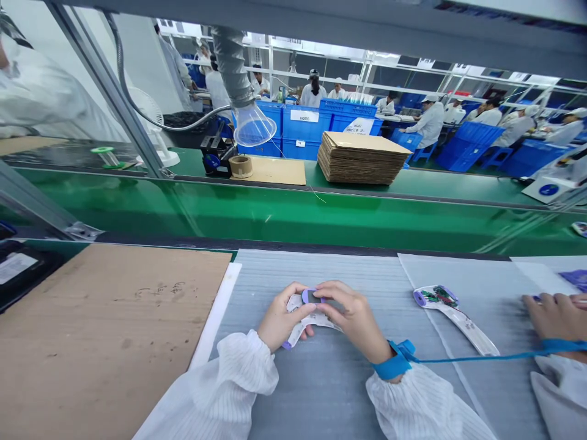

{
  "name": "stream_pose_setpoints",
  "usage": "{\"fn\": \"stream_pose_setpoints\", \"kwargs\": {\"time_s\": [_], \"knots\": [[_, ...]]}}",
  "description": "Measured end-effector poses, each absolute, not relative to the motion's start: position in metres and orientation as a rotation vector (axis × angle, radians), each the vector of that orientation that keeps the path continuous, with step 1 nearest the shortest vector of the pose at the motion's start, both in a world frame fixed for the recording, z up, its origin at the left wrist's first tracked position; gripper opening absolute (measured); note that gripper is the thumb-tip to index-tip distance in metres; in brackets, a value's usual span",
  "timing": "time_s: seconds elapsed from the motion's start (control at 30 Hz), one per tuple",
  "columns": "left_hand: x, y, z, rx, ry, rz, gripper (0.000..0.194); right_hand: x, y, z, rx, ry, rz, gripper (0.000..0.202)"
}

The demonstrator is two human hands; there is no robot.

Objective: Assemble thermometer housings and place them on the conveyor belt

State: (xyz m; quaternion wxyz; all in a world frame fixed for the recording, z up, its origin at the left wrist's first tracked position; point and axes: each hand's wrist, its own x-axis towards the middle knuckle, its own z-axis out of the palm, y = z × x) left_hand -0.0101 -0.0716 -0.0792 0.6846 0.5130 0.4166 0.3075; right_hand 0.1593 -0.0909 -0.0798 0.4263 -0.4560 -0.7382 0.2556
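Note:
Over the padded work mat, my left hand (pixel 280 315) is closed around a curved white plastic housing (pixel 321 319) with purple trim, like the shell of a handheld thermometer. A small dark screen with a purple frame (pixel 313 296) lies at the upper end of this housing. The thumb and fingers of my right hand (pixel 355 311) pinch that screen piece from the right. Whether it is seated in the housing or only resting on it, I cannot tell. A blue wrist strap (pixel 394 362) circles my right wrist, its cord running right.
To the right lies another opened white housing (pixel 468 327) with green circuit board and wires. A co-worker's hand (pixel 557 315) rests at the right edge. Cardboard (pixel 114 318) covers the left side. Beyond the green conveyor (pixel 275 214) are stacked cardboard sheets (pixel 362 160) and a tape roll (pixel 241 166).

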Motion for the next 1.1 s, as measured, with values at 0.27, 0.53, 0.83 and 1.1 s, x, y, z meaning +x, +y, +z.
{"fn": "stream_pose_setpoints", "kwargs": {"time_s": [0.27,0.53,0.83,1.1], "knots": [[-0.010,-0.072,-0.079,1.156,0.948,0.689,0.028,0.160,-0.089,-0.082,-1.115,-1.851,0.642,0.017],[-0.010,-0.076,-0.079,1.251,0.961,0.705,0.031,0.161,-0.090,-0.068,-1.147,-1.779,0.608,0.004],[-0.010,-0.080,-0.074,1.408,0.961,0.715,0.029,0.158,-0.093,-0.064,-1.124,-1.817,0.593,0.007],[-0.009,-0.083,-0.071,1.444,1.028,0.740,0.028,0.155,-0.096,-0.064,-1.167,-1.938,0.486,0.008]]}}
